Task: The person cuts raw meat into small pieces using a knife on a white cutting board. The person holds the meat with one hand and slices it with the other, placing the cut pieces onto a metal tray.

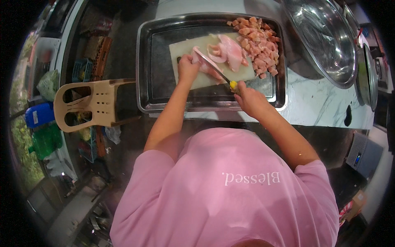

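Note:
A white cutting board (181, 47) lies tilted in a large metal tray (144, 82). My right hand (250, 99) is closed round the handle of a knife (214, 65), with a yellow part showing beside the fingers. The blade slants up and left over a raw chicken piece (210, 71) on the board. At that piece's left end, my left hand (188, 68) is closed on the meat, close to the blade's far end. Just beyond lie larger pieces of raw chicken (231, 51). Diced chicken (263, 49) is heaped in the tray's far right corner, partly against the board.
The tray stands on a white marbled table (314, 103). A big metal basin (325, 37) leans at the right, beside a round metal lid (368, 76). A beige plastic chair (98, 103) is left of the table. A grey box (363, 154) sits at the lower right.

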The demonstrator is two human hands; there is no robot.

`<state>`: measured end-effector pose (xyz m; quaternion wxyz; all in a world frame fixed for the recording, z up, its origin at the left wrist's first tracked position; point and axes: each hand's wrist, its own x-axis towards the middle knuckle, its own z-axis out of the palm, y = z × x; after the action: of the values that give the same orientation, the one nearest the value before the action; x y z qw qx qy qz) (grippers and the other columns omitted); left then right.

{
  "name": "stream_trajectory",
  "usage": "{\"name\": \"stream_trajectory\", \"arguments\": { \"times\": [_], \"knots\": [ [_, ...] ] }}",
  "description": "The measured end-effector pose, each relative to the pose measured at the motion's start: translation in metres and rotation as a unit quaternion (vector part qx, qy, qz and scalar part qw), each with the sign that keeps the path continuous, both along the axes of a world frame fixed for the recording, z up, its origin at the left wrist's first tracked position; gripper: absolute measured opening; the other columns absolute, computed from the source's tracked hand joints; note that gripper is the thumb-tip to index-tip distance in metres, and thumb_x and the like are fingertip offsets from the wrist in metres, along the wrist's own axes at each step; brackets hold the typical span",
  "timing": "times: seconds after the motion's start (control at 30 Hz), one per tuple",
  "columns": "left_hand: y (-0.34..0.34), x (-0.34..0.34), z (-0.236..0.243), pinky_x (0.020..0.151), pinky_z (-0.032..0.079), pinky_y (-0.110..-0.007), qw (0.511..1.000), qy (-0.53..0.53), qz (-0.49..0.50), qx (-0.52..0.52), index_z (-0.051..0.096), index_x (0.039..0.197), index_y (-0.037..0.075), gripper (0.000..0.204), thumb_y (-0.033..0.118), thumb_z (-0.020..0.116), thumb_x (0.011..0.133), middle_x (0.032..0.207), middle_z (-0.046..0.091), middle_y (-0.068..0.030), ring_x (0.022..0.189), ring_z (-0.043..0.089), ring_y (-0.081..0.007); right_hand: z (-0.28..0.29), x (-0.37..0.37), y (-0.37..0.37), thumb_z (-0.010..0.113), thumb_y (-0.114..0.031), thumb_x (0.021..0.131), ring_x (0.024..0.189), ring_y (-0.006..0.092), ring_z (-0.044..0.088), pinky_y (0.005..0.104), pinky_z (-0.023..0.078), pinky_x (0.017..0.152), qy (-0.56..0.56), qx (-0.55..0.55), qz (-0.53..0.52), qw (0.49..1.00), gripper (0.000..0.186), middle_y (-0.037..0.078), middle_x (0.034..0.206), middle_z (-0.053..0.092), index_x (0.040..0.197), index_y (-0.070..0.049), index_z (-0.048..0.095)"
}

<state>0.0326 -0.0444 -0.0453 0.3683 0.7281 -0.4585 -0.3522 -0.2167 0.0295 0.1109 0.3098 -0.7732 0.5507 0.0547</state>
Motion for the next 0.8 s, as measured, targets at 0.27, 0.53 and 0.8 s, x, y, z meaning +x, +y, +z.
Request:
{"name": "stream_trajectory", "arguments": {
  "times": [0.27, 0.53, 0.8],
  "knots": [
    [-0.003, -0.012, 0.020, 0.061, 0.052, -0.035, 0.998, -0.065, 0.016, 0.007, 0.062, 0.098, -0.004, 0.035, 0.014, 0.077, 0.071, 0.085, 0.068, -0.0144, 0.073, 0.066, -0.0219, -0.042, 0.046, -0.042, 0.057, -0.022, 0.092, 0.083, 0.0498, 0.060, 0.0559, 0.046, 0.073, -0.064, -0.013, -0.008, 0.998, 0.034, 0.029, 0.087, 0.063, 0.111, -0.002, 0.038],
    [0.007, -0.017, 0.040, 0.080, 0.050, -0.044, 0.998, -0.022, 0.000, 0.065, 0.066, 0.092, 0.000, 0.032, 0.023, 0.073, 0.070, 0.090, 0.069, -0.0201, 0.090, 0.065, -0.0387, -0.067, 0.021, -0.020, 0.058, -0.022, 0.092, 0.084, 0.0468, 0.063, 0.0543, 0.049, 0.073, -0.074, -0.011, 0.000, 0.997, 0.036, 0.029, 0.086, 0.064, 0.114, -0.001, 0.038],
    [0.014, -0.026, 0.046, 0.079, 0.050, -0.044, 0.996, -0.083, 0.009, 0.018, 0.063, 0.102, -0.001, 0.044, 0.023, 0.074, 0.067, 0.096, 0.068, -0.0218, 0.090, 0.065, -0.0392, -0.058, 0.021, -0.017, 0.059, -0.022, 0.091, 0.085, 0.0469, 0.063, 0.0543, 0.049, 0.074, -0.051, 0.017, -0.012, 0.998, 0.036, 0.028, 0.087, 0.065, 0.114, -0.003, 0.038]
  ]
}}
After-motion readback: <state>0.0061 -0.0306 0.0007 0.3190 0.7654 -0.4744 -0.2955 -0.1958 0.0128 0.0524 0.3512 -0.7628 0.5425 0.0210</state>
